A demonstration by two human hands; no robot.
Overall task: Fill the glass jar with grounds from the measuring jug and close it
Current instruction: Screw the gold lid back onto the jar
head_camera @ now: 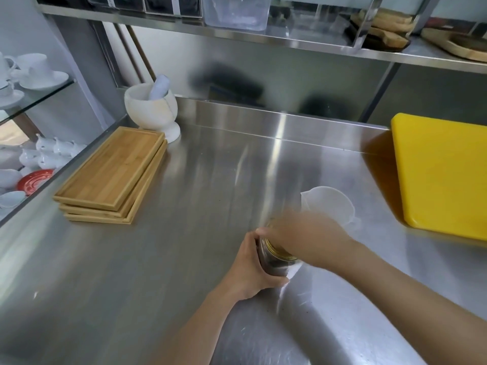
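Both hands are closed on the glass jar [276,264]: the left hand [253,270] is wrapped around its side, the blurred right hand [305,238] is clamped over its gold lid [280,252].

The one head camera is looking forward and down, close over a steel counter [184,259]. A shelf [263,40] is crossing the frame's top.

No legible text anywhere.
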